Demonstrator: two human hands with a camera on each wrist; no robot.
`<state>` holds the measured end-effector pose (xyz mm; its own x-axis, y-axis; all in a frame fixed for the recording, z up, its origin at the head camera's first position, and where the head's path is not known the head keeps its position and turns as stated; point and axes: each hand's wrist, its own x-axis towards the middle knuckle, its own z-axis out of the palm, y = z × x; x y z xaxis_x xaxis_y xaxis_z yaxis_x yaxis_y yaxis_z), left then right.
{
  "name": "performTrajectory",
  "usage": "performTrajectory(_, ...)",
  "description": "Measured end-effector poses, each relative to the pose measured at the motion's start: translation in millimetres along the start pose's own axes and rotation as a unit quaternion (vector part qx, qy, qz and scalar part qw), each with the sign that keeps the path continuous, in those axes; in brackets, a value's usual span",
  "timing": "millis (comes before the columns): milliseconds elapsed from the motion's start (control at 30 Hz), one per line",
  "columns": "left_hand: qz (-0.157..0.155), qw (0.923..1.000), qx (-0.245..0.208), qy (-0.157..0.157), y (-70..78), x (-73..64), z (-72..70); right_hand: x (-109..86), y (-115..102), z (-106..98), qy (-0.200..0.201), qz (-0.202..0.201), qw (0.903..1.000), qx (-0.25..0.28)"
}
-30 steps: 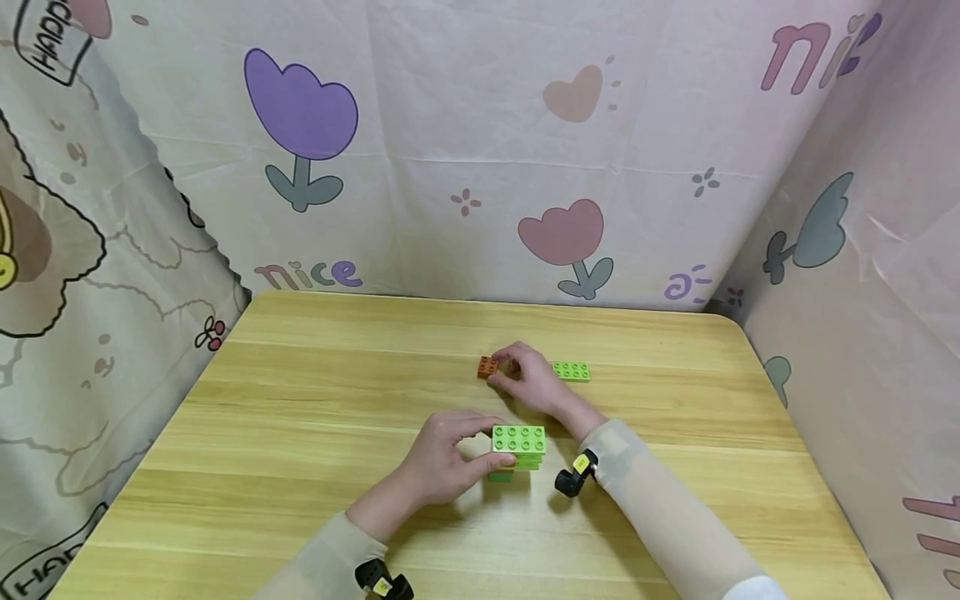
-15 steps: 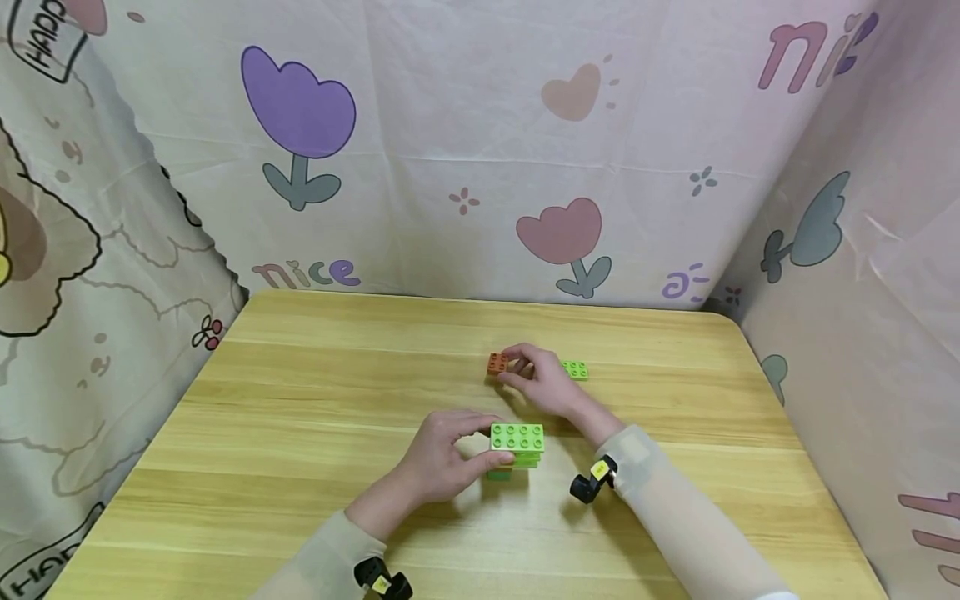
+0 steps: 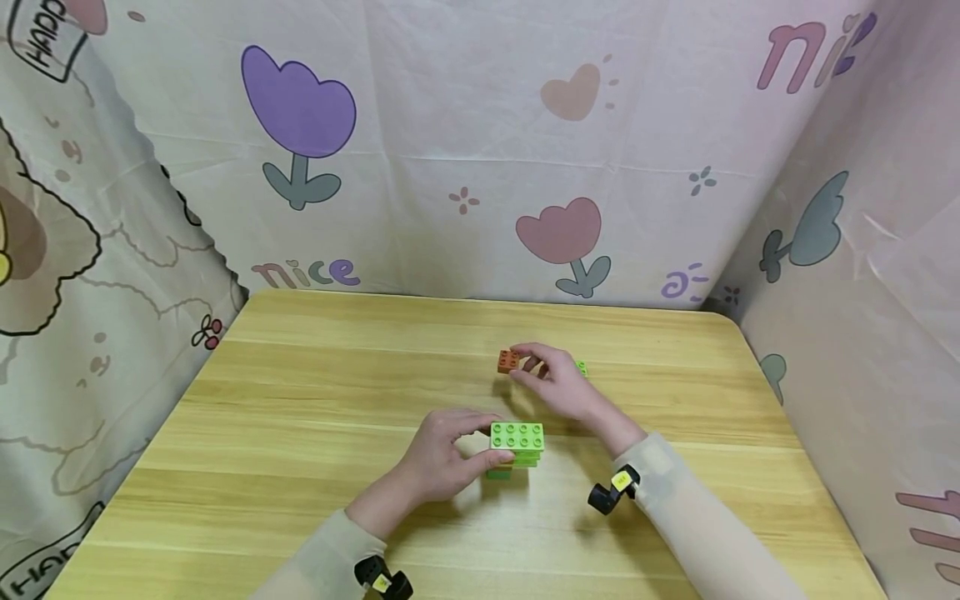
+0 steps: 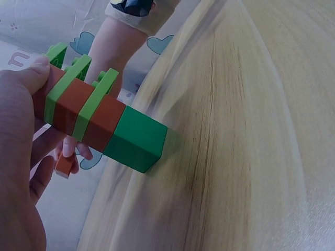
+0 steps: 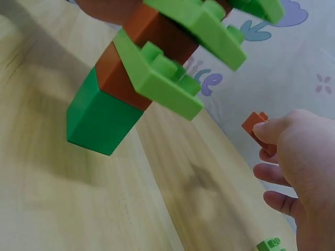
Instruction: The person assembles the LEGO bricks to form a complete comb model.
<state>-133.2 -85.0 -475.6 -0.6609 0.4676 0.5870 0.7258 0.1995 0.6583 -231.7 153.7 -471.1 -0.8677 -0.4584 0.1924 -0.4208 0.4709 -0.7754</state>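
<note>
My left hand (image 3: 444, 457) holds a tower of toy building bricks (image 3: 517, 437) between thumb and fingers at the middle of the table. In the left wrist view the tower has a dark green brick (image 4: 137, 139) at its foot, then brown bricks (image 4: 106, 121) alternating with thin light green plates (image 4: 95, 104) that jut out to one side. Farther back, my right hand (image 3: 558, 379) pinches a small brown brick (image 3: 508, 361) between thumb and fingertips. The right wrist view shows that brown brick (image 5: 255, 128) raised above the table, its studs partly hidden by the thumb.
Behind the right hand a light green plate (image 3: 582, 367) lies on the wooden table (image 3: 337, 375), mostly covered by the hand. A printed cloth (image 3: 435, 125) hangs along the table's back edge and at both sides. Each sleeve carries a small black wrist camera (image 3: 613, 490).
My right hand has moved right and slightly toward me with the brown brick, now covering more of the light green plate. The left hand and the tower have stayed in place.
</note>
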Motion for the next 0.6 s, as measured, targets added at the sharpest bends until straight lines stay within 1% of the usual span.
performTrajectory(200,-0.001,1.0000,0.001,-0.002,-0.3,-0.2,-0.1,-9.4,-9,-7,-0.005,-0.002,1.0000,0.007)
performTrajectory(333,-0.006,1.0000,0.003,-0.002,-0.7,-0.7,0.1,-15.0,-16,-12,-0.003,-0.012,0.9999,0.006)
performTrajectory(467,-0.008,1.0000,0.001,-0.001,-1.0,-1.1,0.5,-20.6,-24,-18,0.001,-0.035,0.9994,0.003)
performTrajectory(600,-0.004,1.0000,0.000,0.000,-0.9,-0.9,0.6,-25.2,-32,-23,0.008,-0.061,0.9981,0.009)
